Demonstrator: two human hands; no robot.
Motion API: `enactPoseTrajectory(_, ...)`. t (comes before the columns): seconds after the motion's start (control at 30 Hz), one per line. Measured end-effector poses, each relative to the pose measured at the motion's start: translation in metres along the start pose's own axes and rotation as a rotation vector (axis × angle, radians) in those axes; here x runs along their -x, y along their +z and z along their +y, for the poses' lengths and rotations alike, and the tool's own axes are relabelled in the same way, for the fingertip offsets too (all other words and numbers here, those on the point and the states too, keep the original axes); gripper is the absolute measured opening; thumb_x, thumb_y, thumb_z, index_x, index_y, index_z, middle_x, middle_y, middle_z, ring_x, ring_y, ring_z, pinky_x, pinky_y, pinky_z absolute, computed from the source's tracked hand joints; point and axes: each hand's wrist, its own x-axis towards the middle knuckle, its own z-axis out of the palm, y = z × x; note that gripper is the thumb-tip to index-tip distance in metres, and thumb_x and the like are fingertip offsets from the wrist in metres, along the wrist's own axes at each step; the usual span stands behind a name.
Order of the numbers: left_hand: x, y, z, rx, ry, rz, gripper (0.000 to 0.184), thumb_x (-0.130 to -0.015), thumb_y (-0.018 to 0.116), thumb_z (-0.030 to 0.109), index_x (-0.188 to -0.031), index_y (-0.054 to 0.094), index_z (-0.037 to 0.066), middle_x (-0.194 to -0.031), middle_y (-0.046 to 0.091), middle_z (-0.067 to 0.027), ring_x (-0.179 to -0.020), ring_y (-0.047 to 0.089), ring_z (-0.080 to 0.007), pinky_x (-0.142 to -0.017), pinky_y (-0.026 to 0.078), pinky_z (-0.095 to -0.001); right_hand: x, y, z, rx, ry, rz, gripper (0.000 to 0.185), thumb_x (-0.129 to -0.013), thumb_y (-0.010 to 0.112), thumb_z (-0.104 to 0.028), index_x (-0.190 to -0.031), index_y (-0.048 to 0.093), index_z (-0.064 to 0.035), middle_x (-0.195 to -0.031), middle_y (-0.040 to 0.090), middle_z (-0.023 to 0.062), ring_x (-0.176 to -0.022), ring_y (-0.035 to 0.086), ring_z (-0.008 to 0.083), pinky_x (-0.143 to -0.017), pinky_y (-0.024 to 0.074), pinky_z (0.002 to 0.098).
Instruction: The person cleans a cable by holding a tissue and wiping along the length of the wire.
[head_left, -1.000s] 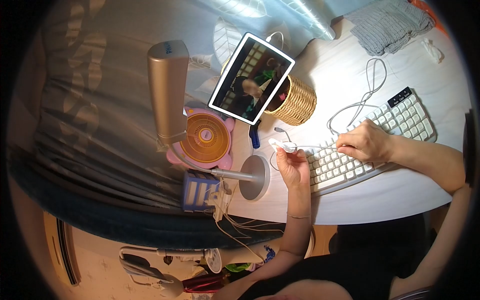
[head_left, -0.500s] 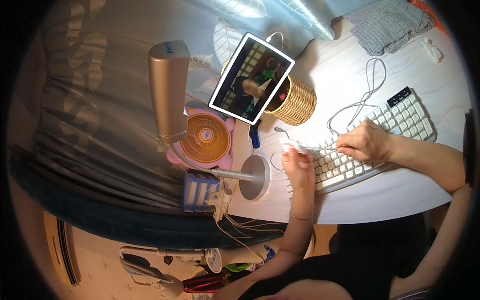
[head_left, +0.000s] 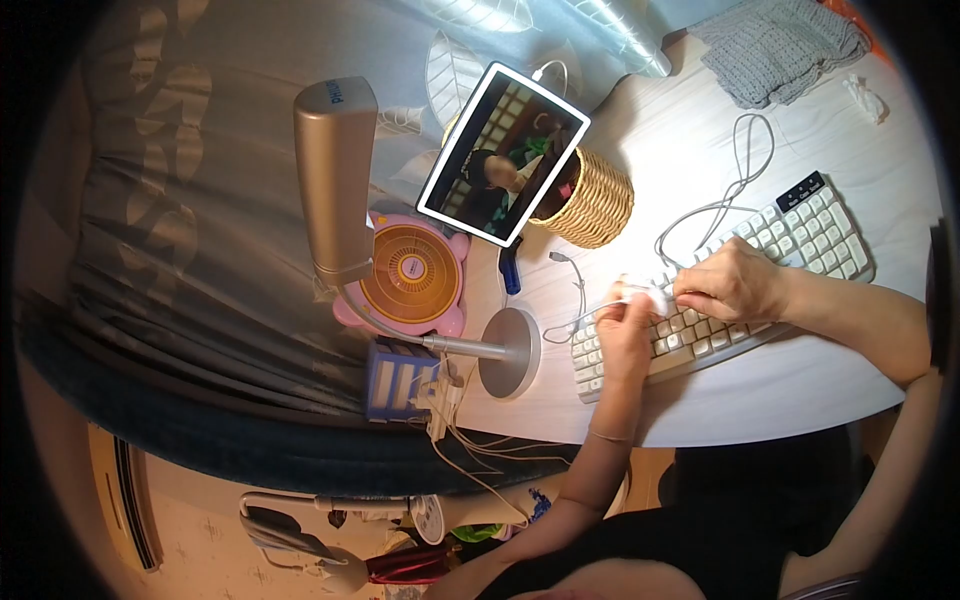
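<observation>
My left hand [head_left: 625, 335] is closed around a crumpled white tissue [head_left: 651, 297], which looks wrapped about a thin grey cable. Close beside it, my right hand [head_left: 735, 285] pinches that cable above the keys; the exact pinch point is hidden by my fingers. Beneath both hands lies a white keyboard [head_left: 680, 345], set at a slant on the table. The cable's loose end with its plug [head_left: 557, 257] rests left of my hands, and a loop of cable [head_left: 738, 180] lies behind the keyboard.
A tablet [head_left: 503, 155] leans by a wicker basket [head_left: 600, 205]. Left of them are a lamp with a round base [head_left: 510, 355], a pink heater [head_left: 410, 270] and a blue-white drawer box [head_left: 390, 380]. A grey knitted cloth [head_left: 780, 50] and another crumpled tissue [head_left: 866, 100] lie at back right.
My left hand has slid rightward with the tissue, close to my right hand. More of the cable's plug end shows on the left. My right hand has barely moved.
</observation>
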Motion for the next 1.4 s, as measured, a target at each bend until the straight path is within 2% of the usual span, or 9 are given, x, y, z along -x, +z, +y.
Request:
enactPoseTrajectory(0.17, -0.014, -0.029, 0.006, 0.475, 0.001, 0.257, 0.007, -0.083, 0.05, 0.013, -0.08, 0.05, 0.007, -0.073, 0.054, -0.0002, -0.061, 0.048, -0.0081, -0.053, 0.041, -0.02, 0.001, 0.001, -0.001, -0.012, 0.01, -0.001, 0.007, -0.072, 0.057, -0.011, -0.069, 0.053, -0.0057, -0.053, 0.054, 0.0062, -0.045, 0.056, 0.0193, -0.043, 0.0432, 0.0279)
enactPoseTrajectory(0.3, -0.009, -0.011, 0.006, 0.258, -0.007, 0.318, 0.008, -0.083, 0.051, 0.014, -0.079, 0.05, 0.007, -0.073, 0.054, 0.0, -0.06, 0.048, -0.0076, -0.053, 0.041, -0.0199, 0.0, 0.0, -0.001, 0.001, 0.017, -0.023, 0.007, -0.072, 0.057, -0.011, -0.069, 0.053, -0.006, -0.053, 0.054, 0.0065, -0.045, 0.056, 0.0202, -0.043, 0.0432, 0.0282)
enactPoseTrajectory(0.47, 0.001, -0.006, -0.011, -0.106, 0.04, -0.249, 0.006, -0.08, 0.054, 0.009, -0.083, 0.051, 0.005, -0.085, 0.054, -0.0035, -0.068, 0.051, -0.0102, -0.055, 0.042, -0.0208, 0.002, -0.001, 0.001, 0.032, 0.02, -0.049, 0.008, -0.071, 0.057, -0.011, -0.068, 0.052, -0.0061, -0.053, 0.054, 0.0071, -0.045, 0.056, 0.0213, -0.043, 0.0432, 0.0291)
enactPoseTrajectory(0.6, -0.001, -0.009, -0.002, 0.116, 0.03, 0.179, 0.011, -0.082, 0.051, 0.013, -0.09, 0.049, 0.006, -0.08, 0.055, -0.0032, -0.064, 0.048, -0.0093, -0.055, 0.042, -0.0211, 0.0, 0.001, -0.001, -0.008, 0.004, 0.002, 0.008, -0.071, 0.057, -0.011, -0.068, 0.053, -0.0059, -0.053, 0.054, 0.007, -0.045, 0.055, 0.0212, -0.043, 0.0431, 0.0295)
enactPoseTrajectory(0.73, -0.014, -0.034, 0.005, 0.504, -0.026, 0.221, 0.008, -0.084, 0.049, 0.015, -0.083, 0.049, 0.007, -0.077, 0.055, -0.0024, -0.063, 0.048, -0.0093, -0.055, 0.041, -0.0203, 0.001, 0.001, -0.001, -0.011, 0.022, -0.02, 0.007, -0.071, 0.058, -0.011, -0.069, 0.054, -0.0055, -0.053, 0.055, 0.0068, -0.046, 0.056, 0.0206, -0.042, 0.0434, 0.0288)
enactPoseTrajectory(0.87, -0.005, -0.006, 0.004, 0.188, -0.067, 0.213, 0.005, -0.082, 0.051, 0.01, -0.079, 0.049, 0.006, -0.077, 0.054, -0.0028, -0.061, 0.047, -0.0096, -0.055, 0.039, -0.0206, 0.0, 0.003, 0.0, -0.001, -0.01, 0.025, 0.007, -0.067, 0.06, -0.009, -0.066, 0.054, -0.0049, -0.051, 0.053, 0.0053, -0.042, 0.053, 0.019, -0.04, 0.0419, 0.0272)
enactPoseTrajectory(1.0, 0.0, -0.011, -0.011, -0.027, -0.008, -0.274, 0.008, -0.08, 0.052, 0.005, -0.087, 0.048, 0.003, -0.082, 0.054, -0.004, -0.067, 0.05, -0.0095, -0.058, 0.042, -0.021, 0.002, 0.002, 0.002, 0.013, -0.008, 0.013, 0.007, -0.071, 0.059, -0.013, -0.071, 0.055, -0.0064, -0.054, 0.055, 0.0066, -0.047, 0.056, 0.0201, -0.043, 0.0437, 0.028)
enactPoseTrajectory(1.17, -0.003, -0.008, 0.0, 0.241, -0.085, 0.157, 0.016, -0.082, 0.051, 0.018, -0.092, 0.051, 0.005, -0.085, 0.055, -0.0026, -0.071, 0.053, -0.0109, -0.06, 0.044, -0.0229, 0.002, 0.002, 0.0, -0.017, 0.045, -0.042, 0.007, -0.072, 0.057, -0.013, -0.071, 0.055, -0.0069, -0.054, 0.055, 0.007, -0.046, 0.055, 0.0211, -0.043, 0.0431, 0.0296)
enactPoseTrajectory(1.4, -0.012, -0.022, 0.005, 0.328, -0.05, 0.224, 0.009, -0.08, 0.055, 0.014, -0.083, 0.048, 0.009, -0.073, 0.056, -0.0009, -0.059, 0.052, -0.0093, -0.052, 0.043, -0.0222, -0.003, 0.006, -0.001, -0.069, 0.095, -0.078, 0.007, -0.074, 0.056, -0.013, -0.074, 0.056, -0.0062, -0.053, 0.055, 0.0082, -0.046, 0.055, 0.0224, -0.043, 0.0432, 0.03)
